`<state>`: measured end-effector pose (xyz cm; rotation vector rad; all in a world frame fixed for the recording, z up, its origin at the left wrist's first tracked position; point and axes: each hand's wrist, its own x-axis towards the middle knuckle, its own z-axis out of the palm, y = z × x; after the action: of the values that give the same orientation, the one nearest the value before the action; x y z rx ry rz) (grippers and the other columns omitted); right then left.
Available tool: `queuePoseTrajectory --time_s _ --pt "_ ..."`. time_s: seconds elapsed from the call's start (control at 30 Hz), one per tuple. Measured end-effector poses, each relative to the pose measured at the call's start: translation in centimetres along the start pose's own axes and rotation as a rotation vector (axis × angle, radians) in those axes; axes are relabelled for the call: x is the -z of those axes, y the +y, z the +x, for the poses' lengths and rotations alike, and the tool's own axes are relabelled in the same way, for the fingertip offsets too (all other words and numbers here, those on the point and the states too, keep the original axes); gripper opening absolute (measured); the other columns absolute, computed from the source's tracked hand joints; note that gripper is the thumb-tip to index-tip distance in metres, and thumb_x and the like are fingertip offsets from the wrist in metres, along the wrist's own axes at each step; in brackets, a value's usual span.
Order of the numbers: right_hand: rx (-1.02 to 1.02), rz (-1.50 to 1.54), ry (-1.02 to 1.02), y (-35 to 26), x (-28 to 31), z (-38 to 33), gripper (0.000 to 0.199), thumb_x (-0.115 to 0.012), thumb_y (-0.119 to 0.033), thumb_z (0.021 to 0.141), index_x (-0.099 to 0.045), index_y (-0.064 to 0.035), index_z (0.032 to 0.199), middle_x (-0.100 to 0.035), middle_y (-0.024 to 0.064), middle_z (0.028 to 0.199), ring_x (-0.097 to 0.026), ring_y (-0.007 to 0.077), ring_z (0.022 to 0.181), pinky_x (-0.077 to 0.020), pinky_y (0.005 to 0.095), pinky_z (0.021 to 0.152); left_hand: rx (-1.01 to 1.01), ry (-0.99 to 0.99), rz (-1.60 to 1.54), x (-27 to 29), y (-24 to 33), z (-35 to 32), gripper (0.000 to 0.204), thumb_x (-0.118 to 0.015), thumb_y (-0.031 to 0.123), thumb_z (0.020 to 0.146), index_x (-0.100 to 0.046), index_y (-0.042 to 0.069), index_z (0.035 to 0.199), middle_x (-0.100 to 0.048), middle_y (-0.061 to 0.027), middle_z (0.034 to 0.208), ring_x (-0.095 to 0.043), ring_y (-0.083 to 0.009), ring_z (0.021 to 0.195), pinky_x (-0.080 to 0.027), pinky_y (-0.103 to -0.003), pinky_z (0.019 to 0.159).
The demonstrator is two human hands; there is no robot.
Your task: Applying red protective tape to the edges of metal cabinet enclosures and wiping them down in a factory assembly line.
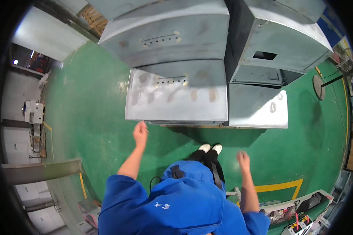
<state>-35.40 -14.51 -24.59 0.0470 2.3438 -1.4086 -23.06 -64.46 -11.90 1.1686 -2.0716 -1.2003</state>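
Note:
My left hand [140, 135] is raised beside the near left corner of a grey sheet-metal cabinet [176, 94]. Its fingers are curled in, and nothing shows in them; whether the fingertips touch the cabinet's lower edge I cannot tell. Out to the right, over the floor, is my right hand [243, 159], loosely closed with nothing visible in it. The cabinet has a row of small holes and a slot on its face, with darker rubbed patches around. Right behind it stands a similar cabinet [161, 49] with its own row of holes.
To the right are a taller metal cabinet [284, 43] with a rectangular cutout and a lower metal box [259, 105]. A cart [317, 207] with tools is at the lower right, a round-based stand [319, 87] at the far right. A grey beam [43, 171] juts in from the left.

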Motion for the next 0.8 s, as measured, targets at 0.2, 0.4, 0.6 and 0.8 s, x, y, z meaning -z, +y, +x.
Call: queuePoseTrajectory --time_s 0.2,0.4,0.6,0.8 --pt "-0.171 0.28 -0.134 -17.5 -5.8 15.5 0.056 -0.048 -0.039 0.086 -0.043 0.0035 0.121 -0.047 0.0173 0.121 -0.045 0.0242 0.112 -0.0325 0.0311 0.095 0.059 0.231 0.248 6.1 -3.1 11.5 0.042 -0.052 0.024 0.086 -0.045 0.001 0.121 -0.053 -0.009 0.104 -0.052 -0.0157 0.089 -0.042 -0.028 0.079" --pt "-0.249 0.053 -0.116 -24.5 -9.5 19.9 0.072 -0.045 -0.052 0.083 -0.038 0.0068 0.124 -0.045 0.0203 0.123 -0.041 0.0248 0.115 -0.0306 0.0325 0.096 0.472 -0.097 -0.188 6.3 -9.6 19.0 0.062 -0.04 0.048 0.088 -0.036 -0.001 0.127 -0.047 -0.0138 0.12 -0.047 -0.023 0.107 -0.035 -0.034 0.094" --pt "-0.247 0.277 -0.103 -25.5 -9.9 26.2 0.075 -0.046 -0.056 0.081 -0.037 0.002 0.127 -0.044 0.0144 0.125 -0.039 0.0229 0.117 -0.0298 0.0314 0.097 0.81 -0.41 -0.429 2.2 -7.0 25.9 0.074 -0.035 0.06 0.083 -0.037 0.0 0.126 -0.045 -0.0151 0.125 -0.045 -0.0285 0.113 -0.037 -0.042 0.094" --pt "-0.518 0.627 -0.139 -28.4 -10.6 29.7 0.067 -0.044 -0.057 0.082 -0.044 -0.0041 0.124 -0.05 0.0083 0.12 -0.048 0.0197 0.108 -0.0362 0.0272 0.092 0.852 -0.501 -0.399 0.8 -7.0 29.4 0.074 -0.032 0.061 0.083 -0.037 0.002 0.126 -0.045 -0.0148 0.125 -0.045 -0.0291 0.112 -0.038 -0.044 0.094"
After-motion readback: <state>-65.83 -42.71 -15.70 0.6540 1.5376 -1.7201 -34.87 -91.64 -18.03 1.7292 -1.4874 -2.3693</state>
